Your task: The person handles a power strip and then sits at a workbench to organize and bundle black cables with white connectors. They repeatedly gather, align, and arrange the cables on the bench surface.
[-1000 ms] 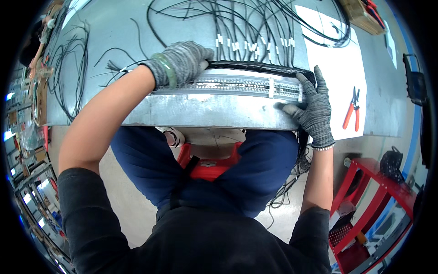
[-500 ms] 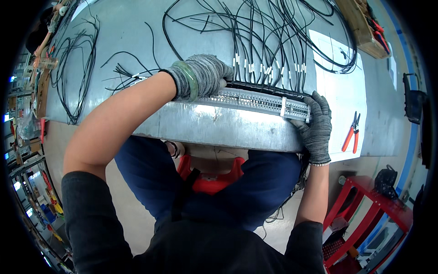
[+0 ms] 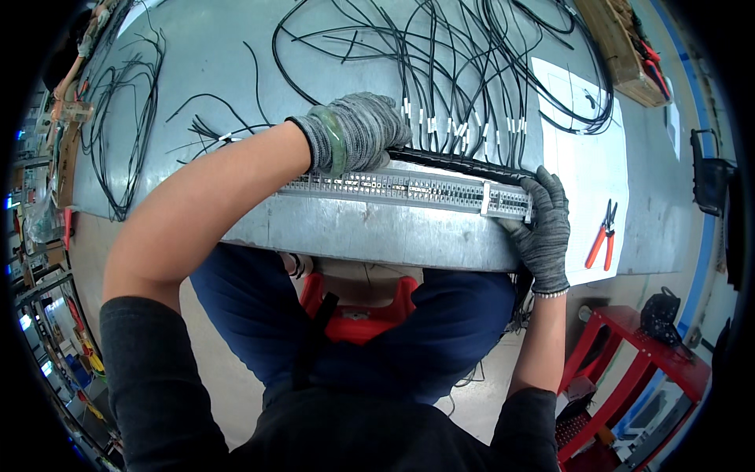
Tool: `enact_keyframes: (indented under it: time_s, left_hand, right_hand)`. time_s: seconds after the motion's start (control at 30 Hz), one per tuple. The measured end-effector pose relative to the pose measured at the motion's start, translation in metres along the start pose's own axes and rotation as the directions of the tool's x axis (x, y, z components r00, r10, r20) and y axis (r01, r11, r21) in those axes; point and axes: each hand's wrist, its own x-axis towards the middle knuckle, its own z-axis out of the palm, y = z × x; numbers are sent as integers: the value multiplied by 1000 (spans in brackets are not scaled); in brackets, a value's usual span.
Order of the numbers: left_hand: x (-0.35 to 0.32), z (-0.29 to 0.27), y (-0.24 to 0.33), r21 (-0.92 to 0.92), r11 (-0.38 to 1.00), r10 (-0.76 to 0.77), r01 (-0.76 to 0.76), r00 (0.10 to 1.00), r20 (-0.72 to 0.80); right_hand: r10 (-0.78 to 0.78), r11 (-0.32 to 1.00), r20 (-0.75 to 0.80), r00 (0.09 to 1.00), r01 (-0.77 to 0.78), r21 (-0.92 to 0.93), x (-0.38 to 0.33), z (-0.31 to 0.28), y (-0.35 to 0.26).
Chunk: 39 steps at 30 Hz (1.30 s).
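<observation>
My left hand (image 3: 360,132), in a grey knitted glove with a green band at the wrist, is closed over the left part of a black slotted strip (image 3: 456,163). Its fingertips are mostly hidden. Just nearer to me lies a long grey terminal block strip (image 3: 370,186), with a narrow gap between the two at the left. My gloved right hand (image 3: 544,228) grips the right end of the terminal strip, thumb on the near side and fingers stretched past its end. Black wires (image 3: 432,86) with white marker sleeves (image 3: 464,126) run away from the black strip.
Red-handled pliers (image 3: 602,244) lie on a white paper sheet (image 3: 586,173) at the right. Beyond it stands a wooden box (image 3: 621,59) with tools. Loose black wires (image 3: 118,110) cover the far left. A red stool (image 3: 358,321) is below the table edge, a red cart (image 3: 629,334) at lower right.
A gap has opened between the terminal strip's left part and the black strip. More of the terminal strip shows beneath my left hand, which has shifted slightly right. My right hand keeps its grip.
</observation>
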Motion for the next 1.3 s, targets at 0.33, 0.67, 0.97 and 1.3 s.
enact_keyframes:
  time_s: [0.33, 0.67, 0.97, 1.3]
  left_hand:
    - [0, 3, 0, -75, 995, -71, 72, 997, 12]
    - [-6, 0, 7, -66, 985, -164, 162, 986, -33]
    - [-8, 9, 3, -47, 970, -243, 240, 967, -75]
    - [-2, 5, 0, -83, 959, -269, 269, 963, 15]
  right_hand:
    - [-32, 983, 48, 998, 40, -180, 5, -15, -18]
    - [-236, 971, 395, 888, 197, 136, 113, 15, -108]
    - [-290, 742, 616, 732, 579, -339, 154, 38, -153]
    - [-380, 616, 690, 616, 725, -308, 163, 41, -142]
